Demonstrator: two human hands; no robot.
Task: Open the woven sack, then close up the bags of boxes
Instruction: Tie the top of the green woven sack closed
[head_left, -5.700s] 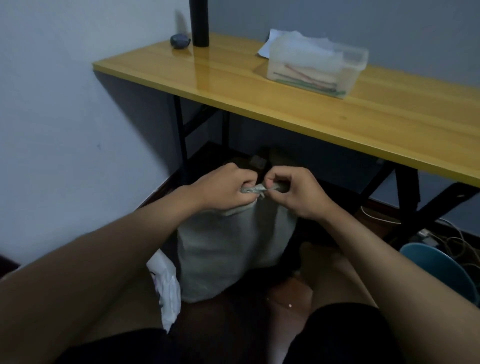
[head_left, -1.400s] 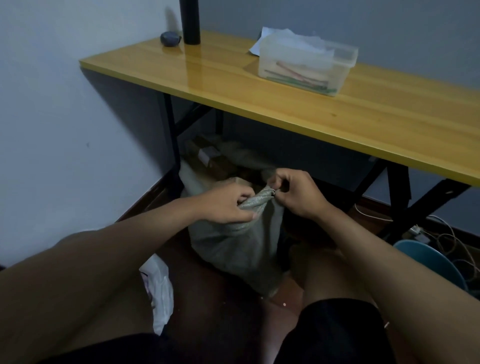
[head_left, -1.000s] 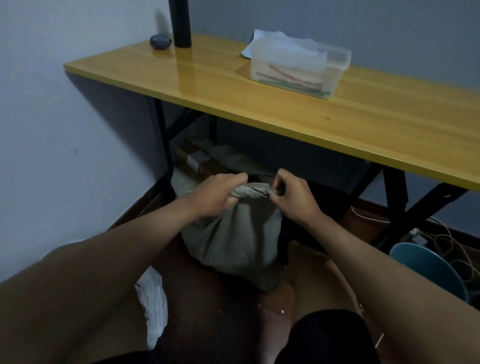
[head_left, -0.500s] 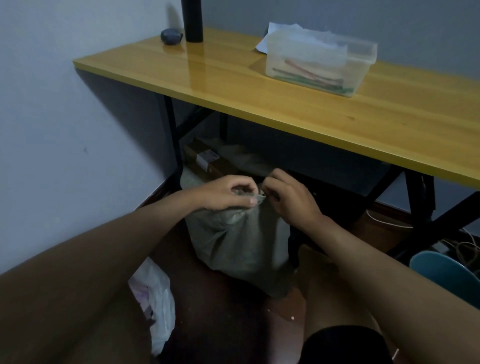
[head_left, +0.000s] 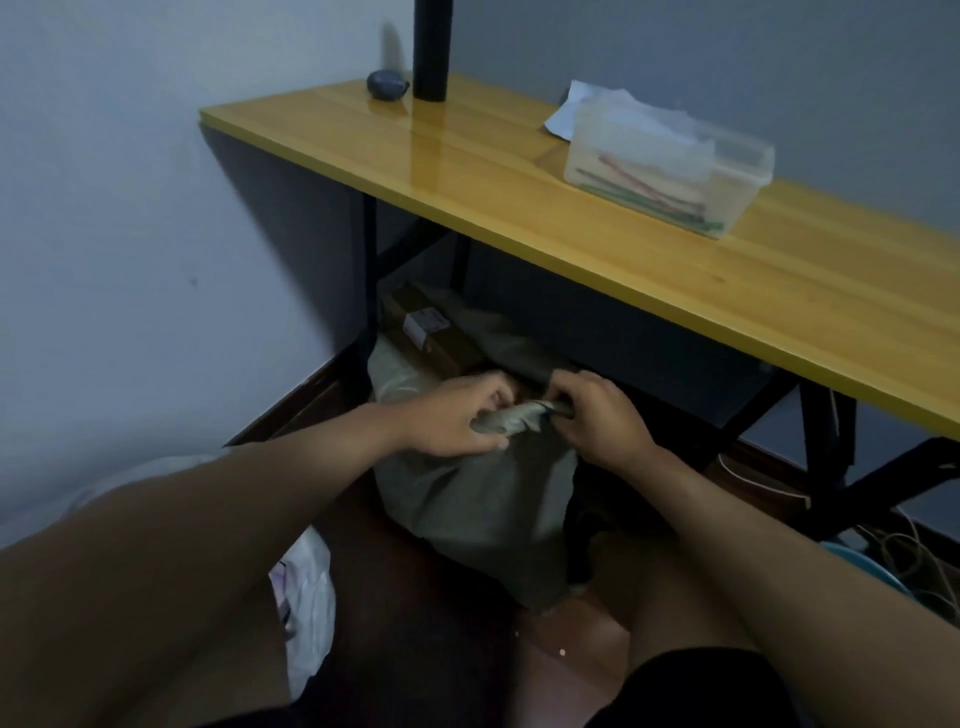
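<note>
From my head camera, I see my woven sack (head_left: 478, 499) sitting on the floor, under the front edge of the yellow tabletop (head_left: 649, 249). It leans a little, and its top is bunched into a twisted neck.

My left hand (head_left: 457, 421) has its fingers curled around the left side of that neck. My right hand (head_left: 597, 415) pinches the right end of the neck, up tight. So both grips are closed on the sack's top, with the twisted bit stretched between them. The fat part of the sack hangs just below my hands.

I think the sack is soft and floppy, like thick cloth. It folds and wrinkles where I squeeze it. It looks full, so it may be a bit heavy. The weave looks rough, so I don't think it will slip. The best place to hold it is right where I am, at the twisted neck, because that is the part I must work loose.

Behind the sack, deeper under the tabletop, I see a brown box (head_left: 431, 332) with a label, poking out of another bag (head_left: 395, 374). I think those are the ones to close up later.
</note>
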